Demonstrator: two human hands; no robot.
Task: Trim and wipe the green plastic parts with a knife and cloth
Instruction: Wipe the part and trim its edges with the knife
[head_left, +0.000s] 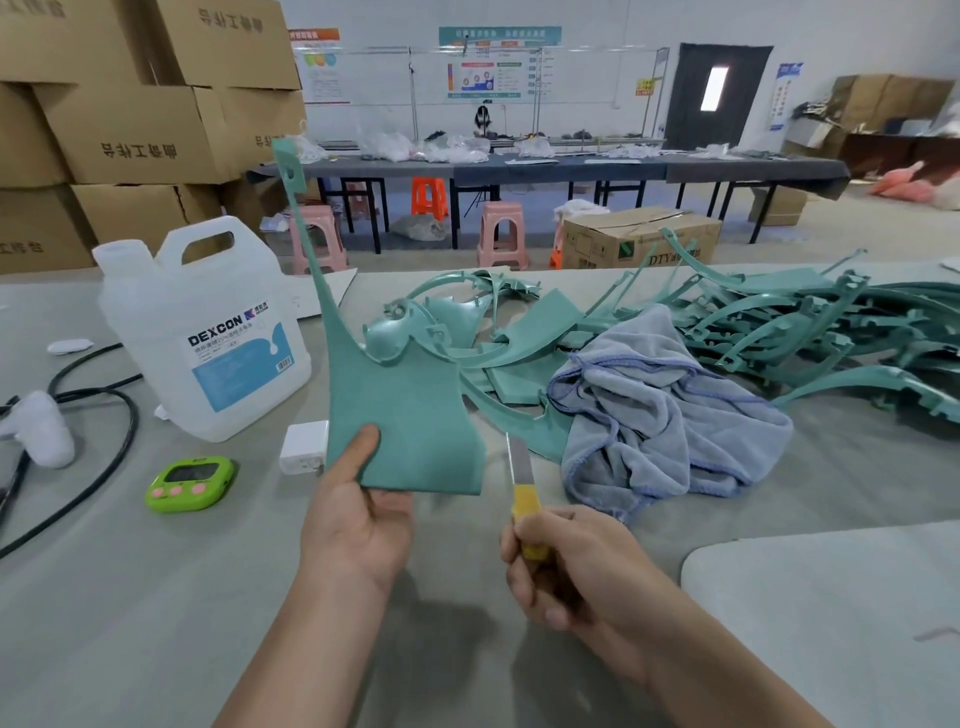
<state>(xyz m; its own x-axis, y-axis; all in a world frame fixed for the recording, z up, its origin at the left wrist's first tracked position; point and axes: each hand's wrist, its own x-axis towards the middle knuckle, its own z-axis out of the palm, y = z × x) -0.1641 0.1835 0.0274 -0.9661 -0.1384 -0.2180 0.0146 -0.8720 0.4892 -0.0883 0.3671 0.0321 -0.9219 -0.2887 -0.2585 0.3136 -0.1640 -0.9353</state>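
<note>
Above the table (156, 623), green part (405, 415), bottom edge in pinching left fingers (363, 452); knife (521, 483) beside it in curled right fingers (530, 582).

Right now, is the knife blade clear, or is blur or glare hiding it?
Head view: knife and green part are sharp, no glare; soft shadows on the table under the left hand and right hand; the wide lens bends the edges.
</note>
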